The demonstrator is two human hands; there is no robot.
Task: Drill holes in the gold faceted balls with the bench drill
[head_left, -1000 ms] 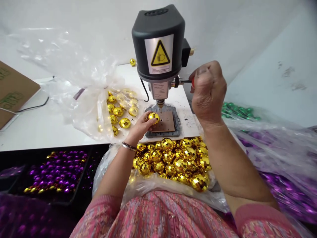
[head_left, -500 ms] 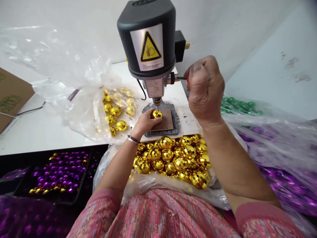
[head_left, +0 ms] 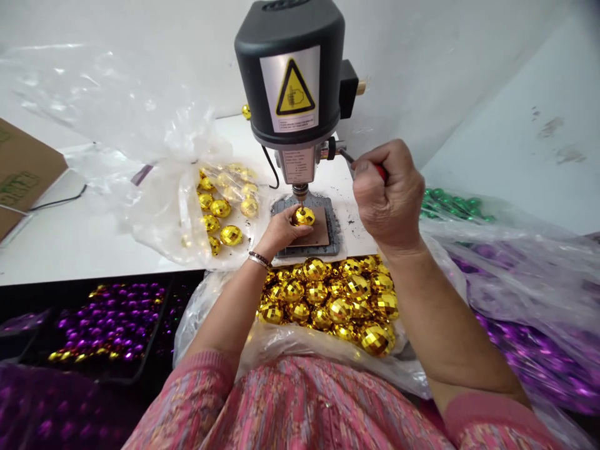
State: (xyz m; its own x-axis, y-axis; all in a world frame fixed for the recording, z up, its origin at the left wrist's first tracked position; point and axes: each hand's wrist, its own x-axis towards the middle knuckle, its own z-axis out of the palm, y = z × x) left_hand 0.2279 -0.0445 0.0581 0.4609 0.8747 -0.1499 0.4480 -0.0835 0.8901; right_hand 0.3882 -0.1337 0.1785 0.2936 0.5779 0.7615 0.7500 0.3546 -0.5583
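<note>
Under the bit of a black-topped drill press [head_left: 289, 75], my left hand [head_left: 280, 232] grips a shiny gold faceted ball [head_left: 305, 216] between thumb and fingers. The bit's tip meets the top of the ball. Beneath it lies a brown board [head_left: 316, 234] on the grey machine base [head_left: 334, 219]. My right hand [head_left: 390, 190] is wrapped round the press's feed lever [head_left: 347, 156], and a bit of its red grip shows by the fingers. Just in front of the base, an open plastic bag holds many gold balls [head_left: 340, 309].
More gold balls [head_left: 220, 208] lie in a clear plastic bag [head_left: 154, 219] left of the press. Purple beads [head_left: 112, 319] fill a black tray at left. Bags of green balls [head_left: 454, 205] and purple ones [head_left: 529, 356] are at right. A cardboard box [head_left: 28, 175] stands far left.
My right hand has come down with the lever. The bit now touches the ball, which shows more fully between my left fingers. The view has shifted slightly.
</note>
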